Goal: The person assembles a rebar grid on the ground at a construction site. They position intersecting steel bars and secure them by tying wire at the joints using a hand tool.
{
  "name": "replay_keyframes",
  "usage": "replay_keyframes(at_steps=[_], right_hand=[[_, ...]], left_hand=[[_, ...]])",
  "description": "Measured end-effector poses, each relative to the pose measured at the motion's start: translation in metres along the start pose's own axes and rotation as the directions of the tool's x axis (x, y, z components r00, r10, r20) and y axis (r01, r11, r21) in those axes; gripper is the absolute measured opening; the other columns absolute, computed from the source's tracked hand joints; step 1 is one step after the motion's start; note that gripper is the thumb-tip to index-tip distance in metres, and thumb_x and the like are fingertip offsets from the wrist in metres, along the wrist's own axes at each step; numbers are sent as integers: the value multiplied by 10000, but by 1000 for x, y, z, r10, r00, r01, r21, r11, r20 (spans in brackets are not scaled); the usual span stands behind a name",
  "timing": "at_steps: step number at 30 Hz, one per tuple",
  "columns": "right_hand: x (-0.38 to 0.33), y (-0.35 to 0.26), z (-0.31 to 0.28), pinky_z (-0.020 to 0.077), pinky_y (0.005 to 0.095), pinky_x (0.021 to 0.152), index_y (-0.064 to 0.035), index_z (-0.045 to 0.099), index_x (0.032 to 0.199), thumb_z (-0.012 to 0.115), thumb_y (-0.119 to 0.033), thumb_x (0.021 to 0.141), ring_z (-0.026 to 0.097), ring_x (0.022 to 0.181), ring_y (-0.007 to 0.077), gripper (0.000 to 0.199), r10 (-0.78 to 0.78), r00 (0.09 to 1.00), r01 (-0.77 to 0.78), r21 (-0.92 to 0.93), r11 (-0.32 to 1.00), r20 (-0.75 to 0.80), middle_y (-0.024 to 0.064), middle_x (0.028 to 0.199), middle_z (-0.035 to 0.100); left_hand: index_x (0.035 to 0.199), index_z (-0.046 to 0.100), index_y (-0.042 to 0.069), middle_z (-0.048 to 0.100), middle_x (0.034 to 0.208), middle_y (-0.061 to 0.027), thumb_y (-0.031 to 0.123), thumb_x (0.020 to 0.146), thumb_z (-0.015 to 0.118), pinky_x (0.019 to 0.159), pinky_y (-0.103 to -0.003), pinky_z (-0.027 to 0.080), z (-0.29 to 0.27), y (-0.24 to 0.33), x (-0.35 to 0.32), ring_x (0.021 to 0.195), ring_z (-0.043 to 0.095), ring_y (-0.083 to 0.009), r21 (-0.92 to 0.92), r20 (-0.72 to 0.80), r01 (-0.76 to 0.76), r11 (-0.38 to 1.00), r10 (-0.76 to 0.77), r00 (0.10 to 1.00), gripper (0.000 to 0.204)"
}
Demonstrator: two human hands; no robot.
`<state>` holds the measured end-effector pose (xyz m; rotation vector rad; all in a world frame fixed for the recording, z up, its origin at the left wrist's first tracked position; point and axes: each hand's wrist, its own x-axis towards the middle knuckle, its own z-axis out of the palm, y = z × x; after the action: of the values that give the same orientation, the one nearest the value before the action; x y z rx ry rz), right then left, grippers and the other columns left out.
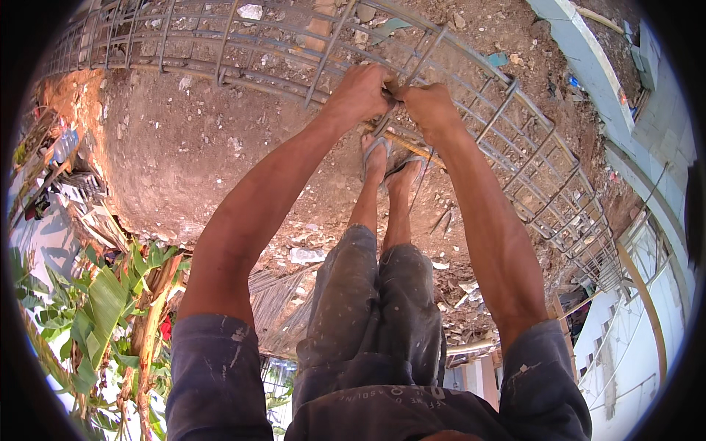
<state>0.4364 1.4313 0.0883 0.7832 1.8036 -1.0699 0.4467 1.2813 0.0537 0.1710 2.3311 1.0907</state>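
Observation:
A long cage of steel reinforcing bars point(500, 121) curves across the upper part of the head view, with square stirrups point(338, 40) around its long bars. My left hand point(362, 92) is closed at the cage, fingers curled and thumb side toward the other hand. Right beside it, my right hand point(430, 110) is also closed, and the fingertips of both meet near a stirrup. Whatever they pinch is too small and hidden to name. Below my right hand a thin dark wire point(421, 180) hangs down toward the ground.
My sandalled feet point(376, 151) stand on the dirt ground point(191, 147), close to the cage. Stones and rubble point(309, 239) lie scattered about. A pale concrete beam point(588, 59) runs along the right, and banana-like plants point(103, 316) grow at lower left.

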Motion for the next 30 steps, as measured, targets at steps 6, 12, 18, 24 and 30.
replay_keyframes(at_steps=[6,12,18,24,30], right_hand=[[-2,-6,7,550,393,705,125,683,899,719,-292,761,706,886,335,441,51,995,-59,-102,993,-83,265,896,694],[-3,9,-6,428,346,477,93,647,760,690,-109,782,580,565,209,207,40,998,-47,206,978,40,142,670,616],[-42,32,-7,493,368,517,73,660,756,657,-113,806,630,568,261,193,-330,944,330,-63,942,16,183,664,644],[-14,-20,-19,550,423,695,-3,700,886,601,-146,805,670,733,393,192,-553,829,409,-759,506,78,249,838,671],[-3,40,-17,522,362,639,8,681,910,619,-251,863,629,671,245,271,-504,756,640,-311,703,417,160,855,680]], left_hand=[[915,727,29,692,888,-174,124,676,750,812,-427,512,-3,4,-5,878,660,-352,42,-21,20,999,-19,1000,259],[883,745,48,689,900,-102,141,702,734,890,-409,447,7,6,-19,893,641,-288,129,-174,-170,977,191,966,203],[820,751,68,673,862,-49,143,706,718,912,-381,399,17,-2,-30,875,623,-221,183,-287,-226,957,272,918,140],[803,749,76,675,880,-40,133,687,711,902,-380,391,24,-6,-28,894,621,-218,193,-308,-225,955,277,910,135],[816,743,69,684,914,-37,129,684,719,912,-385,384,34,-10,-17,955,614,-232,178,-327,-220,959,268,906,147]])
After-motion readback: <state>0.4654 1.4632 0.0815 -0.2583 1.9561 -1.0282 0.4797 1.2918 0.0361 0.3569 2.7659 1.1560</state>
